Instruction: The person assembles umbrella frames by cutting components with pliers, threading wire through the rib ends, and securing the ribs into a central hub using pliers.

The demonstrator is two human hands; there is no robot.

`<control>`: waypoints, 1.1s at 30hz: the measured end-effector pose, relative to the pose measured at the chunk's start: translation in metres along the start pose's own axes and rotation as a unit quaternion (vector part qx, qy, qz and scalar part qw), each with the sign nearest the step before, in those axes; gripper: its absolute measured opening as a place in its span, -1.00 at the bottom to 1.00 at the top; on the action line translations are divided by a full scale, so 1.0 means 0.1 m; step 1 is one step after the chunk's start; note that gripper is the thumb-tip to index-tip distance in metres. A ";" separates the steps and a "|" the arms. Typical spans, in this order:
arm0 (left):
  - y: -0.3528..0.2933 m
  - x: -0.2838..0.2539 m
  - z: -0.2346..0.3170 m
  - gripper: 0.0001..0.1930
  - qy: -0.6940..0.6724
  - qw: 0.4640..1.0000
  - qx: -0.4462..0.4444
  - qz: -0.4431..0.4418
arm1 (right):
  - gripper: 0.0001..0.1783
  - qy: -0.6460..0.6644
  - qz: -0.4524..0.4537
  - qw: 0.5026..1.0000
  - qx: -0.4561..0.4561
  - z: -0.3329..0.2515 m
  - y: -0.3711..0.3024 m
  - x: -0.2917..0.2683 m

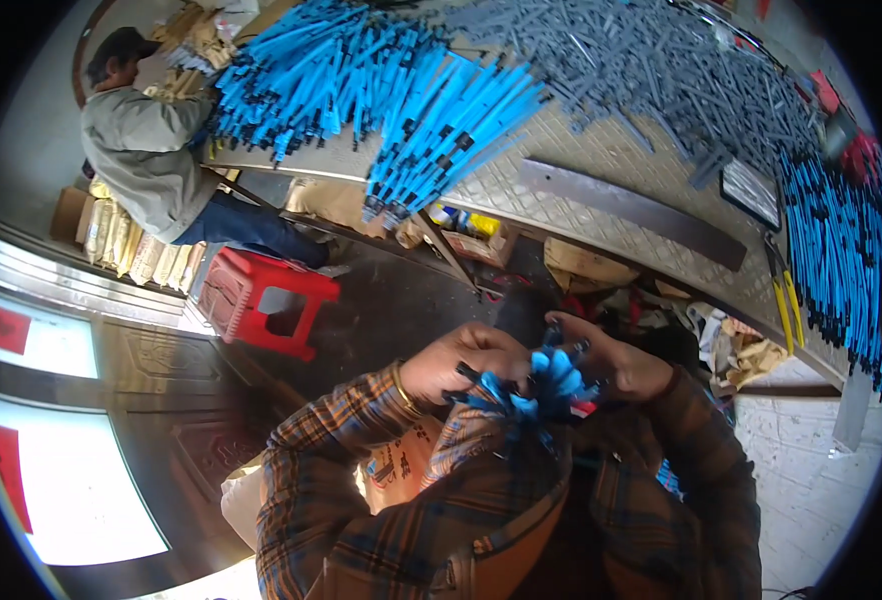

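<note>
I view a tabletop: blue strips at both ends, grey pieces along the far edge, dark bar by the near edge

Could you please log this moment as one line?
left hand: at blue bundle; right hand: at same bundle; table: blue strips, grey pieces

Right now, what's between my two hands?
A bunch of blue strips with black ends lies between your left hand and right hand, in the head view.
</note>
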State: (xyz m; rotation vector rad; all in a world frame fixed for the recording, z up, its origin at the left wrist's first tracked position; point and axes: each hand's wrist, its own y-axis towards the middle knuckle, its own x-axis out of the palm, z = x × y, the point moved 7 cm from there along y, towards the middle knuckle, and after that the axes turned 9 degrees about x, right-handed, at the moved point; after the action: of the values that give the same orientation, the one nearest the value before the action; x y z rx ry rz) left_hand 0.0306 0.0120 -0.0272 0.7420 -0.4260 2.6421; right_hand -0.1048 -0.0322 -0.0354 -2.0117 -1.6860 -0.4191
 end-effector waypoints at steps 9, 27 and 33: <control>0.09 0.07 -0.05 -0.85 0.012 0.999 -0.027 0.035 | -0.05 -0.006 0.109 0.992 -0.067 0.70 0.16 0.02; 0.19 0.45 0.02 -0.74 0.054 0.979 -0.001 -0.195 | -0.51 -0.096 0.082 0.982 -0.143 0.49 0.11 0.05; 0.18 0.44 0.00 -0.71 0.136 0.957 -0.036 -0.254 | -0.63 -0.117 -0.021 0.990 -0.074 0.56 0.09 0.13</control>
State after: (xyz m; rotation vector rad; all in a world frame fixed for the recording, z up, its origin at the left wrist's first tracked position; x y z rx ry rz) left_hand -0.0119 0.0077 -0.0061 0.3876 -0.2159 2.1824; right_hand -0.0968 0.0077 -0.0768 -2.2077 -1.8895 -0.3429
